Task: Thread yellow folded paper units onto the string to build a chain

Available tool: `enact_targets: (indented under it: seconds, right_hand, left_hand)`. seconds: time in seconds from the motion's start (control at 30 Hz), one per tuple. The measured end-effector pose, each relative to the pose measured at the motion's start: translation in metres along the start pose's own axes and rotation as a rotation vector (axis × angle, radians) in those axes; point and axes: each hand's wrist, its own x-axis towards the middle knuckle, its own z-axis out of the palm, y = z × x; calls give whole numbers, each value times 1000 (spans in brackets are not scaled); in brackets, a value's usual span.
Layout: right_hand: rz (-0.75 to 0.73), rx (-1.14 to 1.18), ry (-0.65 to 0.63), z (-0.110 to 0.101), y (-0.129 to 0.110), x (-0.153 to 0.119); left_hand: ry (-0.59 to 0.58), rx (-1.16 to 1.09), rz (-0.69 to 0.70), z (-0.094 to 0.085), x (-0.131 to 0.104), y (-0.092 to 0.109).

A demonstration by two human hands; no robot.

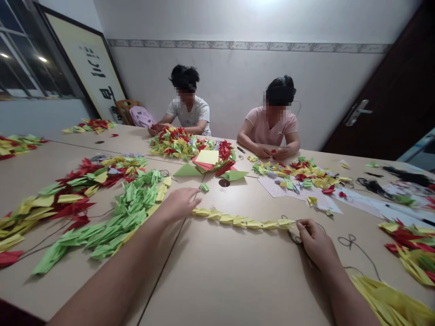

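Note:
A strand of yellow folded paper pieces [238, 221] lies across the table between my hands, threaded on a dark string. My right hand [314, 242] pinches the dark string [292, 235] at the strand's right end, finger and thumb together. At the other end, my left hand [180, 203] is stretched out low over the table, its fingers partly hidden from this angle. Just beyond those fingertips sits a small green folded paper piece [204, 187]. Left of my left arm lies a thick bundle of green folded strands [118, 222], with yellow ones beside it.
Two people sit across the table, their hands on small red paper pieces. A mixed pile of folded paper [176, 144] and loose paper squares [207, 157] lie mid-table. Red and yellow strands [68, 199] cover the left. A yellow bundle [387, 301] is near my right arm.

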Motion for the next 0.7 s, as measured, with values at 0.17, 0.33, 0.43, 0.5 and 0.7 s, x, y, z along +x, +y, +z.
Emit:
enact_targets:
  seconds: [0.17,0.33,0.43,0.5,0.7]
  right_hand:
    - [-28,-9,-26,5,2,3]
    - [37,24,-30,3,6,3]
    - [43,32,-35,-1,7,2]
    - [53,20,-31,-2,7,1]
    - [65,17,-30,-2,7,0]
  left_hand:
    - [2,-52,88,18,-25,-44]
    - [47,-23,235,38,-19,-48]
    - [32,-58,272,36,-15,-50]
    - [32,-80,279,34,-16,-52]
    - [55,-101,290,31,-23,-50]
